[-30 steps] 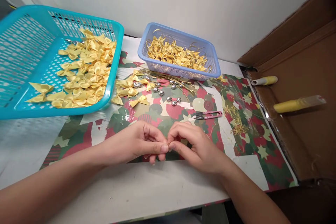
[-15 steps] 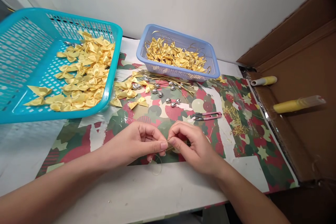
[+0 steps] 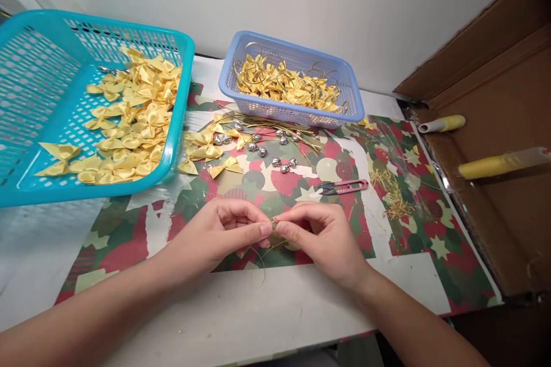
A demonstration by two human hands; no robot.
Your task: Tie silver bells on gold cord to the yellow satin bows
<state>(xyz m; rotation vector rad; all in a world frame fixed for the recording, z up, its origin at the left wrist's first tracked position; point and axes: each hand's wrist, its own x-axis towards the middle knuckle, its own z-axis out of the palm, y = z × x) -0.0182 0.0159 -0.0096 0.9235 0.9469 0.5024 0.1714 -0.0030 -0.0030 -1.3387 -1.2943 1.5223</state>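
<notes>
My left hand (image 3: pixel 235 226) and my right hand (image 3: pixel 318 235) meet fingertip to fingertip above the front of the patterned sheet. Both are closed in a pinch on a thin gold cord (image 3: pixel 263 269), whose loose loop hangs below the fingers. The part between the fingertips is tiny and mostly hidden. Beyond the hands lie several silver jingle bells (image 3: pixel 284 165) in small clusters. Pink-handled thread snips (image 3: pixel 344 186) rest just past my right hand. Yellow satin bows (image 3: pixel 226 167) lie loose farther off to the left.
A large turquoise basket (image 3: pixel 183 97) holding many yellow bows stands at the left. At the back, a blue basket (image 3: pixel 293 110) contains bows with gold cords. Gold cords (image 3: pixel 275 125) lie before it. Cord clippings (image 3: pixel 398 206) and cardboard (image 3: pixel 495 126) with yellow tubes (image 3: pixel 501 166) are on the right.
The fingertips stay pinched together, with my right hand's fingers slightly rearranged around the cord. The cord's loop has shifted a little, and the whole view has moved slightly.
</notes>
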